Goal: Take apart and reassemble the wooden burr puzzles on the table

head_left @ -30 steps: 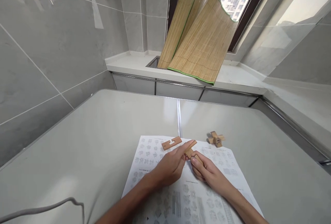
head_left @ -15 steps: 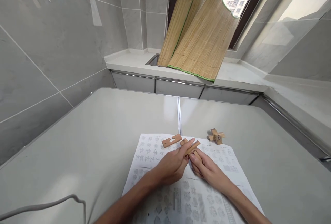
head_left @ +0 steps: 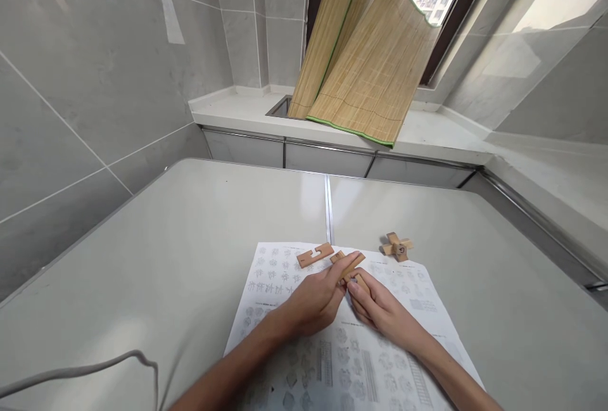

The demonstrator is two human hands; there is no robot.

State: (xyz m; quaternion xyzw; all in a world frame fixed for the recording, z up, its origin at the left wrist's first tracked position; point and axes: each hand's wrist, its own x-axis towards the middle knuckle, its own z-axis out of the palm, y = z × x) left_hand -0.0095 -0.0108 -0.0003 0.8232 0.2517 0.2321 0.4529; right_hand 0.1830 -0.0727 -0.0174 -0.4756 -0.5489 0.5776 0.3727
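Observation:
My left hand [head_left: 317, 297] is closed around light wooden pieces [head_left: 352, 265], its thumb lying across them. Fingers of my right hand [head_left: 377, 304] pinch the lower right end of the same pieces, close against my left hand. How the held pieces fit together is partly hidden by the fingers. A flat notched wooden piece [head_left: 315, 255] lies at the top edge of a printed sheet [head_left: 266, 278], left of the held pieces. To the right, a cross-shaped wooden assembly [head_left: 396, 247] rests at the sheet's upper right edge.
The sheet lies on a pale table [head_left: 190, 227] with a seam down its middle. A grey cable [head_left: 80, 370] curves at the lower left. Beyond the table, a bamboo mat [head_left: 375, 63] leans over a white counter [head_left: 237, 109] by a window.
The held pieces have tilted slightly between my hands, and my left thumb has shifted a little. The whole view has moved slightly.

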